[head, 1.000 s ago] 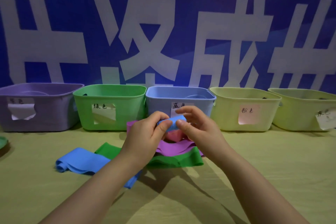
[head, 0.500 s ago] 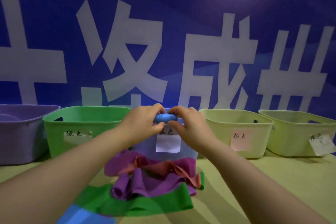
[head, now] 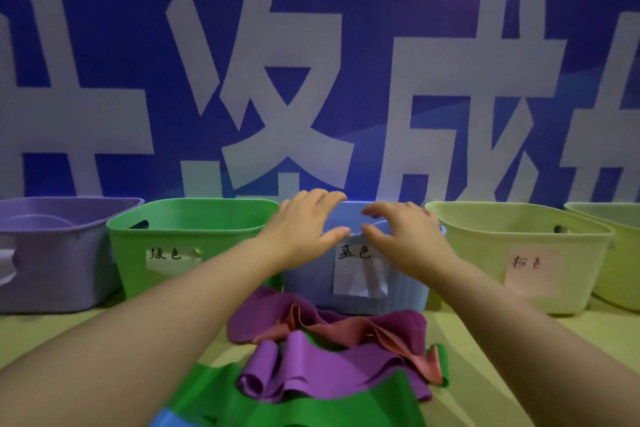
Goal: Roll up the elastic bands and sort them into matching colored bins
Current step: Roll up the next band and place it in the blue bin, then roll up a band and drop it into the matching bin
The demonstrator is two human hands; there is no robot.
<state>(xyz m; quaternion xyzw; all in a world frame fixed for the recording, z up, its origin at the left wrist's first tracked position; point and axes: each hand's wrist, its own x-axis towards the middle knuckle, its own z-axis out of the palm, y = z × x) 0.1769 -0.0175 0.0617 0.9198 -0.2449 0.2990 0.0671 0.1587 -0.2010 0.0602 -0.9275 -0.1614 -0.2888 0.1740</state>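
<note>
Both hands hover over the blue bin in the middle of the row. My left hand and my right hand have their fingers spread apart and hold nothing. The rolled blue band is not visible. In front of the blue bin lies a heap of loose bands: purple, salmon pink and green. A blue band peeks in at the bottom edge.
A purple bin and a green bin stand left of the blue one. Two yellow-green bins stand to its right. All carry paper labels. A blue banner wall rises close behind the bins.
Both hands moved forward over the blue bin and opened. The rolled blue band that they pinched between them is gone from view.
</note>
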